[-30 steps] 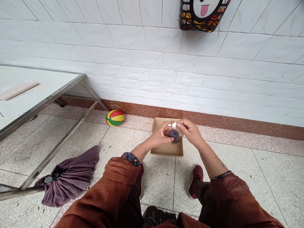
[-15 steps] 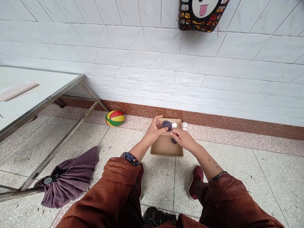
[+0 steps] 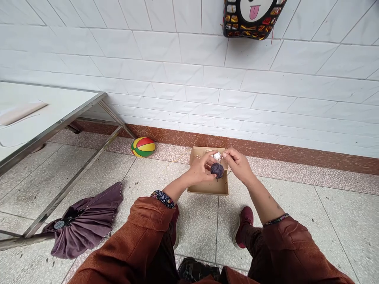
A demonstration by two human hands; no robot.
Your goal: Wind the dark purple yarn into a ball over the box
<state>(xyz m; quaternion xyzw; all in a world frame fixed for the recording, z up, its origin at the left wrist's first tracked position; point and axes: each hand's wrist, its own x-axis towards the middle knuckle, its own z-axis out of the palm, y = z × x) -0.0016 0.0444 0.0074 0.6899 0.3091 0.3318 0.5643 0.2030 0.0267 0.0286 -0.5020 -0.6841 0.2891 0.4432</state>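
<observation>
A dark purple-grey ball of yarn (image 3: 217,170) sits in the fingers of my left hand (image 3: 201,170), above the open cardboard box (image 3: 204,188) on the floor. To its right, my right hand (image 3: 238,165) is closed in a pinch, with a thin strand of yarn running from the fingertips toward the ball. A white ball of yarn (image 3: 217,156) shows between the two hands, over the far part of the box. My left fingers and palm cover part of the box's inside.
Beyond the box rises a white tiled wall (image 3: 189,79), with a black basket (image 3: 254,29) high on it. A striped ball (image 3: 143,147) rests by the skirting. On the left are a metal-framed table (image 3: 59,106) and a folded purple umbrella (image 3: 89,221). My shoes (image 3: 245,225) flank the box.
My left hand has shifted right and toward me with the dark yarn ball. My right hand has moved right and away from the ball, drawing a strand between them.
</observation>
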